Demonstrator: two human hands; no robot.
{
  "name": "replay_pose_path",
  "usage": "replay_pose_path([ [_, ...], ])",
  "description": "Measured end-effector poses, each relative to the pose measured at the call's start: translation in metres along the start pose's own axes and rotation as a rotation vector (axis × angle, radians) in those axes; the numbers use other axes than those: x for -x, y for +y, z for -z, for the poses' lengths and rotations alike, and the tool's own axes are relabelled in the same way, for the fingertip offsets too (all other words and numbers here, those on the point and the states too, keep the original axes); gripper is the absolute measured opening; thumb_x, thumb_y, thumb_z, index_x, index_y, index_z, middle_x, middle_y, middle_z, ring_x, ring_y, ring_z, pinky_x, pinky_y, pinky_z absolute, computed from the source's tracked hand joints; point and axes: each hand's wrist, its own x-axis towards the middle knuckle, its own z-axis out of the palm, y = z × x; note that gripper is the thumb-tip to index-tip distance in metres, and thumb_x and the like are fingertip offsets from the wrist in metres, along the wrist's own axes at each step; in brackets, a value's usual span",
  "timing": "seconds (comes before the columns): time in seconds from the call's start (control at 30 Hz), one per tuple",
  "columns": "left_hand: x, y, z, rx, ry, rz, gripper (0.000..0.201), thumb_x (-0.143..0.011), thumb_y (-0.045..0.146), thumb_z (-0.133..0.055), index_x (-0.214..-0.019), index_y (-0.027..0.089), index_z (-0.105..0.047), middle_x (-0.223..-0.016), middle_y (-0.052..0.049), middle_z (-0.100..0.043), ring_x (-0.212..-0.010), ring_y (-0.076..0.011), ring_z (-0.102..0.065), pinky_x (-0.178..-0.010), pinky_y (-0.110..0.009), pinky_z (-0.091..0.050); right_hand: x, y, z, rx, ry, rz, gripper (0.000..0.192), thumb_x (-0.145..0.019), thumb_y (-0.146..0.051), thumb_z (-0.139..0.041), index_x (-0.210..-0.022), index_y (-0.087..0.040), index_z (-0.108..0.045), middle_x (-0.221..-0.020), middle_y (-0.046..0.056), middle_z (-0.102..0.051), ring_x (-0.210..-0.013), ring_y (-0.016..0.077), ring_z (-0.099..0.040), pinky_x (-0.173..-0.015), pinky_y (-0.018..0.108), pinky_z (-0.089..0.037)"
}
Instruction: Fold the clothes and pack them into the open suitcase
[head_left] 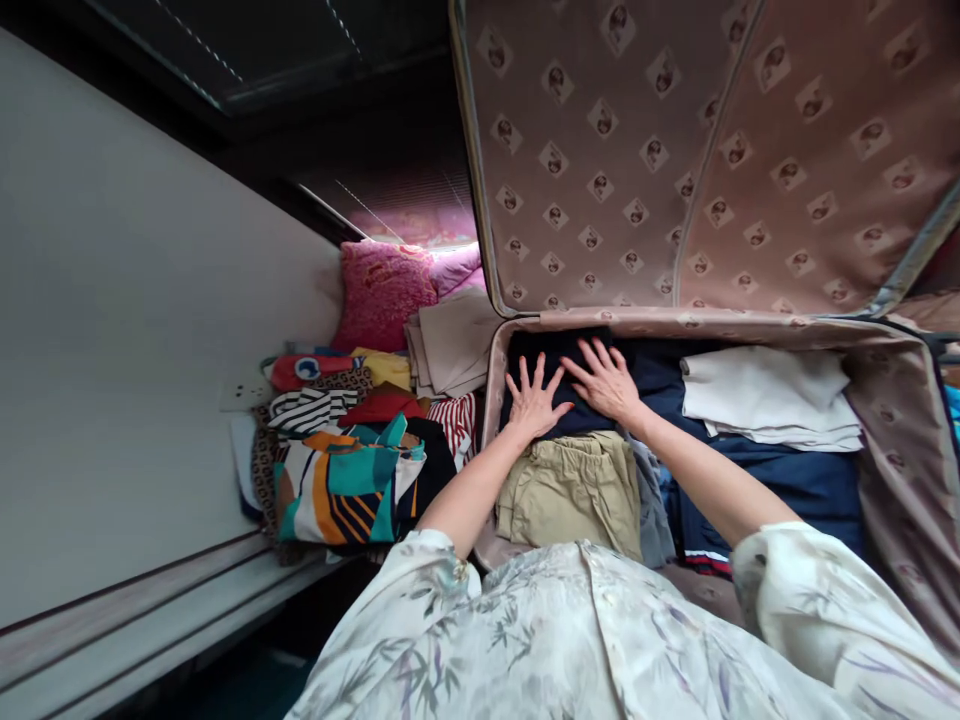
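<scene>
An open suitcase (892,470) with a pinkish-brown lining lies in front of me, packed with folded clothes. My left hand (535,398) rests flat with spread fingers on dark folded clothing (551,345) in its far left corner. Beside it, my right hand (604,384) lies on the same dark pile, its fingers stretched out too. Khaki pants with an elastic waist (574,490) are folded just below my hands. To the right are navy clothes (795,490), with a folded white garment (769,395) on top. A grey garment (654,500) shows beside the khaki pants.
The suitcase lid (637,150) stands upright at the back. Left of the case is a heap of colourful clothes (341,485), with folded beige cloths (454,345) and a pink pillow (384,290) behind. A white wall (150,330) bounds the left side.
</scene>
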Motion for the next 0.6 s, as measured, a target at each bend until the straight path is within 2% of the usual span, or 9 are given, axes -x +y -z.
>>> replay_pose_path([
  [0.1,-0.01,-0.014,-0.012,0.006,-0.067,0.025,0.083,-0.093,0.067,-0.057,-0.164,0.036,-0.027,-0.175,-0.01,-0.002,-0.157,-0.0493,0.001,-0.121,-0.073,-0.012,0.003,0.021,-0.018,0.051,-0.045,-0.203,0.06,-0.101,-0.05,-0.048,-0.159,-0.035,-0.042,-0.168,0.014,-0.03,-0.151,0.042,-0.027,-0.114,0.058,-0.03],
  [0.17,-0.013,-0.017,-0.017,0.003,-0.078,0.04,0.084,-0.092,0.068,-0.057,-0.164,0.037,-0.026,-0.175,-0.01,-0.003,-0.157,-0.0484,0.0,-0.122,-0.072,-0.011,0.006,0.024,-0.021,0.084,-0.047,-0.249,0.06,-0.101,-0.052,-0.046,-0.159,-0.033,-0.042,-0.167,0.017,-0.032,-0.15,0.0443,-0.028,-0.112,0.059,-0.032],
  [0.3,-0.008,-0.007,-0.009,0.014,-0.074,0.051,0.084,-0.091,0.066,-0.061,-0.164,0.033,-0.032,-0.173,-0.015,-0.011,-0.157,-0.0491,-0.006,-0.121,-0.073,-0.013,0.014,0.004,-0.009,0.108,0.003,-0.216,0.064,-0.1,-0.048,-0.051,-0.16,-0.028,-0.04,-0.169,0.02,-0.026,-0.153,0.0465,-0.02,-0.114,0.064,-0.028],
  [0.37,-0.001,-0.004,0.004,0.051,-0.017,0.032,0.072,-0.095,0.053,-0.062,-0.159,0.026,-0.044,-0.171,-0.019,-0.021,-0.156,-0.0473,-0.015,-0.121,-0.071,-0.018,0.019,-0.01,-0.005,0.077,0.012,-0.144,0.065,-0.099,-0.047,-0.053,-0.16,-0.031,-0.039,-0.171,0.017,-0.02,-0.156,0.0442,-0.015,-0.117,0.064,-0.025],
  [0.4,0.002,-0.006,0.013,0.098,0.025,0.005,0.06,-0.098,0.044,-0.059,-0.154,0.023,-0.052,-0.167,-0.019,-0.029,-0.155,-0.0437,-0.025,-0.122,-0.067,-0.024,0.022,-0.014,-0.006,0.056,-0.001,-0.104,0.064,-0.099,-0.047,-0.054,-0.159,-0.034,-0.041,-0.172,0.014,-0.018,-0.157,0.043,-0.014,-0.117,0.063,-0.024],
  [0.47,0.006,-0.022,0.036,0.255,0.143,-0.022,0.042,-0.103,0.029,-0.048,-0.14,0.02,-0.064,-0.154,-0.017,-0.051,-0.142,-0.0318,-0.049,-0.119,-0.052,-0.039,0.025,-0.018,-0.013,0.022,-0.049,-0.054,0.059,-0.098,-0.049,-0.055,-0.156,-0.039,-0.046,-0.173,0.01,-0.018,-0.157,0.0419,-0.015,-0.117,0.064,-0.025],
  [0.5,0.005,-0.036,0.048,0.345,0.213,0.009,0.039,-0.104,0.024,-0.043,-0.133,0.02,-0.068,-0.144,-0.016,-0.06,-0.133,-0.0263,-0.058,-0.115,-0.044,-0.045,0.026,-0.018,-0.017,0.014,-0.072,-0.051,0.057,-0.098,-0.05,-0.055,-0.154,-0.04,-0.048,-0.173,0.009,-0.019,-0.157,0.042,-0.016,-0.117,0.064,-0.026],
  [0.53,0.002,-0.055,0.059,0.431,0.28,0.084,0.039,-0.104,0.022,-0.039,-0.129,0.02,-0.07,-0.133,-0.014,-0.067,-0.123,-0.0224,-0.064,-0.11,-0.038,-0.049,0.026,-0.016,-0.023,0.011,-0.092,-0.056,0.057,-0.097,-0.051,-0.055,-0.153,-0.041,-0.05,-0.173,0.009,-0.019,-0.157,0.0422,-0.016,-0.117,0.065,-0.026],
  [0.6,-0.01,-0.101,0.078,0.528,0.38,0.372,0.036,-0.104,0.02,-0.041,-0.124,0.018,-0.071,-0.123,-0.013,-0.071,-0.115,-0.0204,-0.067,-0.105,-0.034,-0.052,0.025,-0.011,-0.032,0.022,-0.119,-0.066,0.057,-0.097,-0.052,-0.055,-0.152,-0.041,-0.05,-0.173,0.009,-0.018,-0.157,0.042,-0.017,-0.117,0.065,-0.027],
])
